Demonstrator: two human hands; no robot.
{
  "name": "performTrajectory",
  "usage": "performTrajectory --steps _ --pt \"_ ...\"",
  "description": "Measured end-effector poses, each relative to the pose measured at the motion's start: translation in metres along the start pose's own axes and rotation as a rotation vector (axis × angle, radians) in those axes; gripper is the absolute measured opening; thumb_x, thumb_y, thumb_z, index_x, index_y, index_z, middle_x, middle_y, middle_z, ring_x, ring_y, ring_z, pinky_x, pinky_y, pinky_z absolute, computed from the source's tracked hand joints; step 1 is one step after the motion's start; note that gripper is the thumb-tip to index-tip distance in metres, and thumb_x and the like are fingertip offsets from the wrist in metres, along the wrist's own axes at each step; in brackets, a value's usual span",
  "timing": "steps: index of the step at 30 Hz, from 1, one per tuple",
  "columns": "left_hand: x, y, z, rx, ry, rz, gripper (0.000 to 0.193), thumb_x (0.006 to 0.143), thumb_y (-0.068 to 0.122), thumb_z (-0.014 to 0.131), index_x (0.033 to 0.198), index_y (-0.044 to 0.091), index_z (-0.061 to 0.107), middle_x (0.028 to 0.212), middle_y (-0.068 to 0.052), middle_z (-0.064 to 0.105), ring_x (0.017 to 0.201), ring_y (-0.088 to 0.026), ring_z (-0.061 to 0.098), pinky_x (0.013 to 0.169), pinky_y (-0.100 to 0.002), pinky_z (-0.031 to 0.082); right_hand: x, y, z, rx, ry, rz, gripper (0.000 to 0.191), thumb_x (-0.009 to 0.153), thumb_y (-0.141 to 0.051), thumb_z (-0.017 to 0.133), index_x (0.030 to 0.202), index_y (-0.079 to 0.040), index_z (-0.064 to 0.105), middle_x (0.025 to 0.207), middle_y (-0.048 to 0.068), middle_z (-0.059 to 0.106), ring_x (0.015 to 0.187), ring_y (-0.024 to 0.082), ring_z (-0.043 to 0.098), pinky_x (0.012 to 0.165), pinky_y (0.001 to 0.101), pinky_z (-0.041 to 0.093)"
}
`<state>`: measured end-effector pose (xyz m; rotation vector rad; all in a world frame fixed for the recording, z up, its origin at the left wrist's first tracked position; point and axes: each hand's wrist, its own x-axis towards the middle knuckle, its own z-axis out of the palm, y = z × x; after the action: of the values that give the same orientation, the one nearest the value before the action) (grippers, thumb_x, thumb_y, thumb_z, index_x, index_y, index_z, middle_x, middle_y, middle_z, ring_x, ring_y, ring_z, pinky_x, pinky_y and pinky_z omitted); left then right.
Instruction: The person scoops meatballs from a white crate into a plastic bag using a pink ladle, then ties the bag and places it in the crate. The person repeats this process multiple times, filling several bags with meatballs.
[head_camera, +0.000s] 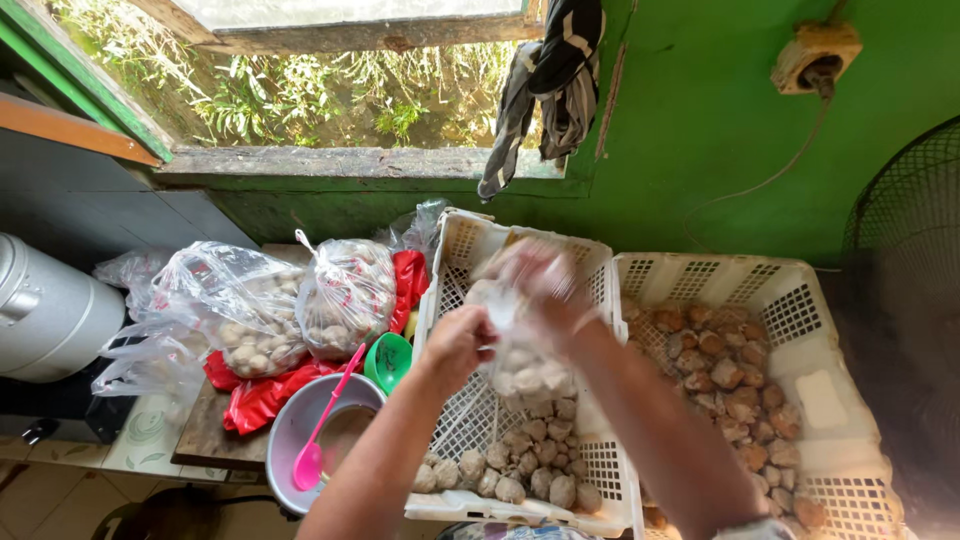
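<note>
Hands gripping a clear bag of pale balls over a white crate.

Nearest, loose balls (520, 465) lie in the crate (610, 470). Above them the left hand (455, 340) pinches the bag (522, 365) beside its neck; the right hand (545, 285), blurred, is closed round the top. Farther left sit two tied sacks (290, 305).

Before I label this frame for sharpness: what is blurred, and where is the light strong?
Head view: the right hand and the clear bag it holds are motion-blurred; the left hand is sharper; daylight washes out the window; the fan sits in shadow.
</note>
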<state>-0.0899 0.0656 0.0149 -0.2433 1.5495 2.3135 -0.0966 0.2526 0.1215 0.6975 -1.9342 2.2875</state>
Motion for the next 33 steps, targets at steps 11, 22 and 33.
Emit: performTrajectory --steps 11,22,33 --pt "-0.073 -0.011 0.099 0.186 0.043 0.402 0.020 0.100 0.017 0.062 0.108 0.000 0.054 0.092 -0.004 0.054 0.083 -0.011 0.050 0.072 -0.027 0.044 0.059 0.075 -0.001 0.262 -0.043 0.473 0.038 0.094 -0.045 0.069 0.091 -0.008 0.065 0.063 -0.007 0.047 0.050 0.005 0.034 0.045 0.0238 0.027" --pt "-0.049 0.026 0.075 0.128 -0.201 0.206 0.054 0.090 0.016 0.062 0.140 0.002 0.047 0.115 -0.018 0.061 0.097 -0.017 0.061 0.082 -0.031 0.050 0.074 0.034 -0.031 0.086 -0.348 0.462 0.038 0.096 -0.042 0.068 0.097 -0.004 0.067 0.058 -0.007 0.043 0.046 0.004 0.031 0.040 0.0238 0.026" --pt "0.000 0.018 0.037 0.243 -0.246 0.112 0.035 0.090 0.026 0.057 0.119 0.006 0.060 0.109 0.002 0.064 0.088 -0.011 0.067 0.070 -0.028 0.054 0.076 0.093 -0.031 -0.472 -0.327 0.164 0.028 0.097 -0.038 0.071 0.095 -0.010 0.075 0.084 0.005 0.073 0.075 0.010 0.061 0.067 0.0282 0.052"
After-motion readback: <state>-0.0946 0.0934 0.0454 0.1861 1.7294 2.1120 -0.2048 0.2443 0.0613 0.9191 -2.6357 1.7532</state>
